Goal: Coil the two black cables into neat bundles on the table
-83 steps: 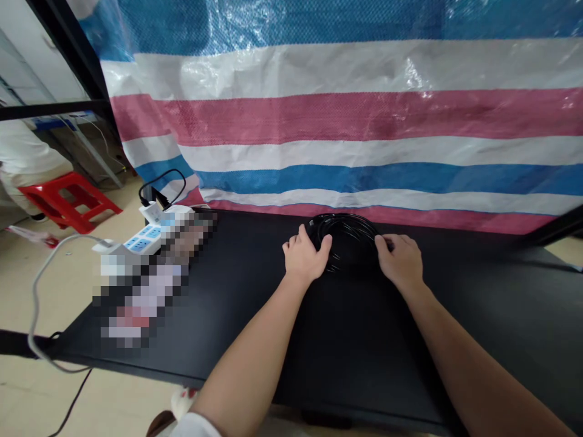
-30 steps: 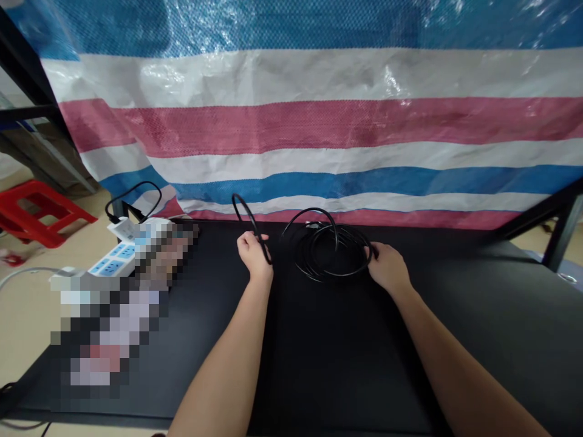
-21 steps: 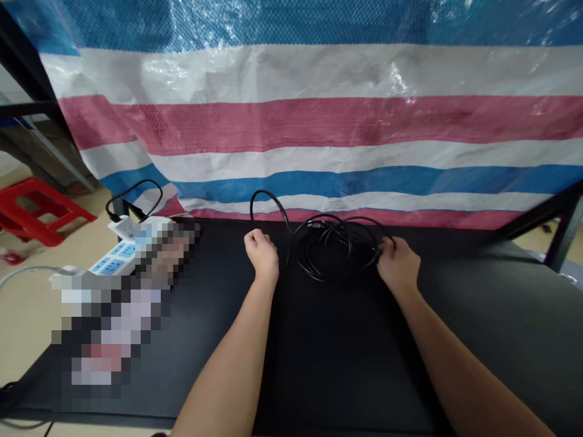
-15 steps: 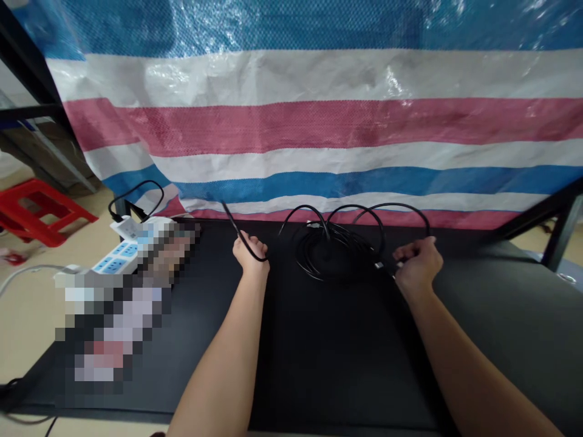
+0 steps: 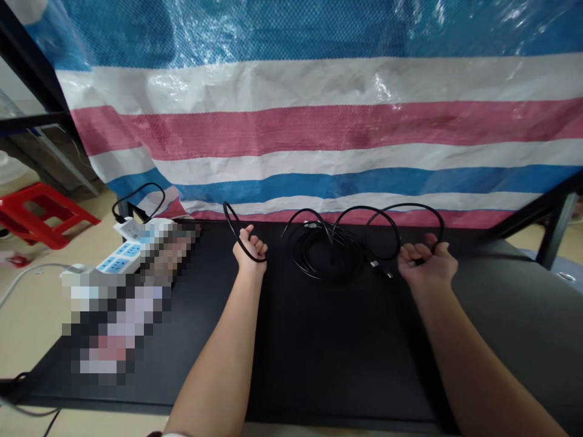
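Observation:
My left hand (image 5: 250,247) is closed around a black cable (image 5: 231,223), which bends in a loop above the wrist. To the right, my right hand (image 5: 428,262) grips another stretch of black cable (image 5: 416,205) that arcs up and back toward the middle. Between the two hands lies a coiled bundle of black cables (image 5: 310,262) on the black tabletop (image 5: 337,340). Two cable plugs (image 5: 381,270) with metal ends, one of them USB-like, rest just left of my right hand. Whether both hands hold the same cable cannot be made out.
A white power strip (image 5: 121,258) with blue sockets stands at the left edge, a white adapter (image 5: 129,228) plugged in. Blurred-out items lie beside it. A striped plastic sheet (image 5: 319,130) hangs behind the table. A red stool (image 5: 48,212) stands on the floor at left.
My right hand has shifted slightly right with its cable, and the arcs over the coil have widened. The cable at my left hand now curves into a loop. Both plugs show more clearly.

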A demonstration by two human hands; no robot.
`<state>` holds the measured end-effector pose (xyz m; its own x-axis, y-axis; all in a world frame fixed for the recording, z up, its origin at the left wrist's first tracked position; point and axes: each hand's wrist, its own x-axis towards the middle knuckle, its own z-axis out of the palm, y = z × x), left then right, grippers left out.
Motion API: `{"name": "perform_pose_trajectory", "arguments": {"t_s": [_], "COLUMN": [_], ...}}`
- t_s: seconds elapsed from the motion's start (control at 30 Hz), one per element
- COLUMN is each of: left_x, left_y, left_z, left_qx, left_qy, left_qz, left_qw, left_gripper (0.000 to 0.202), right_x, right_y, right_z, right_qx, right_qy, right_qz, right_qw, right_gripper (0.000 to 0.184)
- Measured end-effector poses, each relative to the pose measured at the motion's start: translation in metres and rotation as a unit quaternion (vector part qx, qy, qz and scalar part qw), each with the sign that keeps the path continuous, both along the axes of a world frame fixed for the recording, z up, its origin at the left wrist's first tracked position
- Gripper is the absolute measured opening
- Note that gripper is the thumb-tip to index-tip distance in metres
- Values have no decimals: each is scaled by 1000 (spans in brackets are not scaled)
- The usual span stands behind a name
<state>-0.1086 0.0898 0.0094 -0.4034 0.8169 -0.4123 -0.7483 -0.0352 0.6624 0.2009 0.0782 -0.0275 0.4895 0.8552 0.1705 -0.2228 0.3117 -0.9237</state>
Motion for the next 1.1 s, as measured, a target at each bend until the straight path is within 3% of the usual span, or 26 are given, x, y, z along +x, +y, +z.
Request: {"name": "perform_pose_trajectory", "arguments": {"t_s": [0.17, 0.33, 0.43, 0.5, 0.63, 0.83, 0.97, 1.1], "left_x": [3, 8, 11, 13, 17, 17, 16, 17], "left_y": [-1, -2, -2, -3, -5, -7, -6, -8], "left_z": [-2, -6, -9, -10, -8, -6, -7, -5], "left_qx": [12, 15, 18, 19, 25, 35, 38, 40], "left_qy": [42, 108, 140, 161, 189, 205, 221, 228], "left_qz": [4, 31, 31, 32, 32, 28, 44, 45], "left_qw": [999, 994, 989, 986, 981, 978, 974, 972], "left_gripper": [27, 25, 25, 26, 27, 30, 30, 28], "right_x": [-21, -33, -41, -49, -69, -81, -76, -74], "right_y": [-8, -13, -14, -16, -23, -23, -20, -19], "right_z": [15, 19, 14, 9, 4, 0, -1, 2], "right_qx": [-16, 4, 1, -4, -43, -23, -5, -11], "right_qy": [56, -30, -131, -250, -451, -529, -532, -468], "right_qz": [65, 118, 85, 49, 32, 43, 11, 1], "right_qw": [996, 993, 988, 967, 891, 847, 846, 884], "right_gripper": [28, 26, 34, 40, 50, 24, 27, 43]}}
